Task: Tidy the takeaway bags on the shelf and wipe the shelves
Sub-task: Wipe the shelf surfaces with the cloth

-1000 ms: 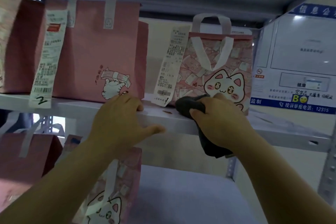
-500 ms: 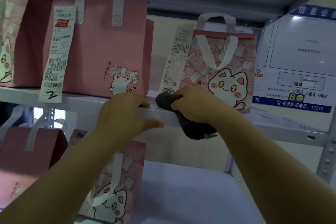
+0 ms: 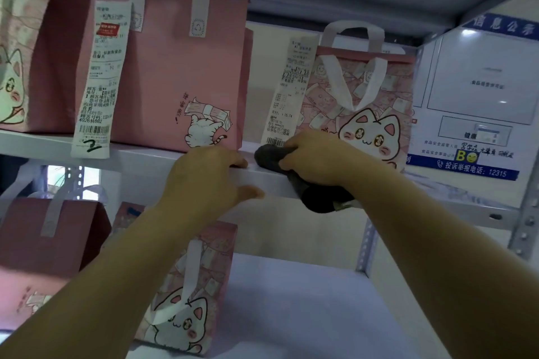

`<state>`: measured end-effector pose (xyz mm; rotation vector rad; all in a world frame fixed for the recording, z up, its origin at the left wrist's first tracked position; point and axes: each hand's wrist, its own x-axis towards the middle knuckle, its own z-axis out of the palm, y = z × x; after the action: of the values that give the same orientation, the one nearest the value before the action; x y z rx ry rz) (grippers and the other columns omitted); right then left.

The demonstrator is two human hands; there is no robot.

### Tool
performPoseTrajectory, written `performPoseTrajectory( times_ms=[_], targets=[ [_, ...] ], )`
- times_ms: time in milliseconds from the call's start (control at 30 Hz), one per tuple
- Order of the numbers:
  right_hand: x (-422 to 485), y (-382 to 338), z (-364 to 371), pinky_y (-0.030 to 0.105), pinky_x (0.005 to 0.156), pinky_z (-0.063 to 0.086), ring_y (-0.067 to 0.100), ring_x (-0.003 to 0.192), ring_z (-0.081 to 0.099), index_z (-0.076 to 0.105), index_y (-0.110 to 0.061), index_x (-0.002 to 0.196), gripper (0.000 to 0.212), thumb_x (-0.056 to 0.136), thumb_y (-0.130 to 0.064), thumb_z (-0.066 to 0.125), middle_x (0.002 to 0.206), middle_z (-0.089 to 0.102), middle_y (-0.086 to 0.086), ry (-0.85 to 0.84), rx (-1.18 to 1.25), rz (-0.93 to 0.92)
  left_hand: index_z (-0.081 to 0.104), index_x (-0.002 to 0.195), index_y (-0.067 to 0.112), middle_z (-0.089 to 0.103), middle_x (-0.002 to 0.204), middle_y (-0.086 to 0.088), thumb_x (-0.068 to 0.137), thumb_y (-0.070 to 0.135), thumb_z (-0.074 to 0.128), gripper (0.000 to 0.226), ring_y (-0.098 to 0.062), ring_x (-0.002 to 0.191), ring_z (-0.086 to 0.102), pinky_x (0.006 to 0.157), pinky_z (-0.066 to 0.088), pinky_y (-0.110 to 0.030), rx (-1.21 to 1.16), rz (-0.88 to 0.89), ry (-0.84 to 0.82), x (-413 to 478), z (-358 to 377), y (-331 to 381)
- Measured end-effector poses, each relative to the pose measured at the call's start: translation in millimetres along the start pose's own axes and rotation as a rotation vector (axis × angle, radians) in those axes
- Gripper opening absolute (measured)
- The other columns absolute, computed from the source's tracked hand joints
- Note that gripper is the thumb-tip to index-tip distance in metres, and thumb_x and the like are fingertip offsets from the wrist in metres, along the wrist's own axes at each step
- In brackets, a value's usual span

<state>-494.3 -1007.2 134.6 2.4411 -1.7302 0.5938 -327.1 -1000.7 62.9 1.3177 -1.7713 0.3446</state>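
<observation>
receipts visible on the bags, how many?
2. The left receipt hangs on the plain pink bag, the right receipt on the cat-print bag, both on the upper shelf. Others may be hidden on cut-off bags.

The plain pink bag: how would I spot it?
On the upper shelf, above the left hand, stands the plain pink bag. Unlike the patterned cat-face bag beside it, it shows one small cat, and its receipt bears a handwritten 2.
</observation>
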Motion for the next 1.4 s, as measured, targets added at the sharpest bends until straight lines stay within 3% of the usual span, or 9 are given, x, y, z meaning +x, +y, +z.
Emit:
performPoseTrajectory(
  times_ms=[133, 267, 633, 767, 867, 1000, 1100, 1233, 1400],
  targets=[
    [-18.0, 17.4, -13.1, 0.028, 0.057, 0.038, 0.017, 0.074, 0.057, 0.066, -0.016, 0.090, 0.015, 0.083, -0.025, 0.056, 0.079, 0.061, -0.002, -0.030, 0.067, -0.028, 0.066, 0.112, 0.022, 0.066, 0.110, 0.004, 0.062, 0.060, 0.074, 0.063, -0.018, 0.102, 0.057, 0.084, 0.043, -0.029, -0.005, 0.010, 0.019, -2.3, 0.2, 0.1],
    [-24.8, 30.6, -22.1, 0.033, 0.067, 0.044, 0.026, 0.081, 0.059, 0.067, -0.009, 0.091, 0.020, 0.082, -0.025, 0.058, 0.088, 0.064, 0.010, -0.008, 0.000, 0.065, 0.067, 0.109, 0.023, 0.066, 0.107, 0.005, 0.062, 0.059, 0.074, 0.059, -0.019, 0.101, 0.055, 0.083, 0.040, -0.028, -0.022, 0.010, 0.036, -2.2, 2.3, -0.5],
    [-14.4, 14.8, -0.2, 0.027, 0.055, 0.039, 0.018, 0.073, 0.057, 0.067, -0.013, 0.092, 0.019, 0.084, -0.025, 0.055, 0.082, 0.061, 0.002, 0.094, 0.068, -0.012, 0.065, 0.112, 0.015, 0.063, 0.109, -0.001, 0.066, 0.055, 0.073, 0.061, -0.019, 0.103, 0.053, 0.084, 0.040, -0.029, -0.039, 0.030, 0.050, -4.2, 9.7, -0.7],
    [-31.6, 29.7, -6.2, 0.034, 0.067, 0.049, 0.022, 0.074, 0.059, 0.067, -0.017, 0.090, 0.017, 0.084, -0.026, 0.054, 0.082, 0.063, 0.006, 0.114, 0.063, -0.006, 0.063, 0.111, 0.016, 0.061, 0.108, 0.001, 0.070, 0.055, 0.071, 0.058, -0.017, 0.102, 0.051, 0.083, 0.038, -0.026, -0.041, 0.046, 0.039, -6.2, 9.6, -2.0],
    [-45.8, 45.2, -6.7, 0.041, 0.074, 0.050, 0.023, 0.076, 0.057, 0.065, -0.017, 0.096, 0.022, 0.087, -0.031, 0.050, 0.089, 0.058, 0.007, 0.189, -0.017, 0.013, 0.064, 0.108, 0.016, 0.062, 0.105, 0.002, 0.074, 0.056, 0.065, 0.053, -0.016, 0.099, 0.051, 0.080, 0.036, -0.024, -0.040, 0.052, 0.059, -7.0, 9.3, -0.3],
    [-71.3, 74.7, -3.5, 0.024, 0.062, 0.037, 0.012, 0.072, 0.047, 0.056, -0.027, 0.096, 0.015, 0.091, -0.038, 0.048, 0.094, 0.044, 0.000, 0.292, -0.070, 0.055, 0.064, 0.106, 0.017, 0.061, 0.104, 0.001, 0.077, 0.062, 0.054, 0.054, -0.016, 0.097, 0.050, 0.075, 0.035, -0.027, 0.013, 0.020, 0.052, -6.1, 10.7, 6.2],
    [-94.4, 101.4, -4.3, 0.022, 0.061, 0.031, 0.006, 0.070, 0.040, 0.057, -0.027, 0.116, 0.028, 0.092, -0.038, 0.049, 0.096, 0.039, -0.002, 0.432, -0.076, 0.098, 0.065, 0.106, 0.016, 0.064, 0.104, -0.003, 0.079, 0.061, 0.051, 0.054, -0.022, 0.095, 0.054, 0.075, 0.039, -0.032, 0.097, 0.042, 0.078, -9.0, 12.0, 20.7],
    [-118.1, 135.1, -16.5, 0.028, 0.070, 0.035, 0.015, 0.076, 0.043, 0.055, -0.021, 0.122, 0.033, 0.091, -0.034, 0.051, 0.101, 0.038, 0.000, 0.636, -0.073, 0.181, 0.068, 0.101, 0.018, 0.067, 0.103, 0.001, 0.080, 0.059, 0.049, 0.049, -0.023, 0.095, 0.059, 0.079, 0.046, -0.035, 0.033, 0.165, 0.095, -13.9, 17.4, 59.4],
    [-129.7, 177.4, -34.8, 0.033, 0.076, 0.037, 0.023, 0.086, 0.044, 0.053, -0.020, 0.123, 0.035, 0.091, -0.033, 0.051, 0.106, 0.041, 0.004, 0.723, -0.093, 0.296, 0.062, 0.111, 0.023, 0.062, 0.114, 0.006, 0.083, 0.052, 0.054, 0.041, -0.016, 0.105, 0.054, 0.084, 0.042, -0.032, -0.052, 0.322, 0.037, -9.4, 40.0, 113.5]
  ],
)
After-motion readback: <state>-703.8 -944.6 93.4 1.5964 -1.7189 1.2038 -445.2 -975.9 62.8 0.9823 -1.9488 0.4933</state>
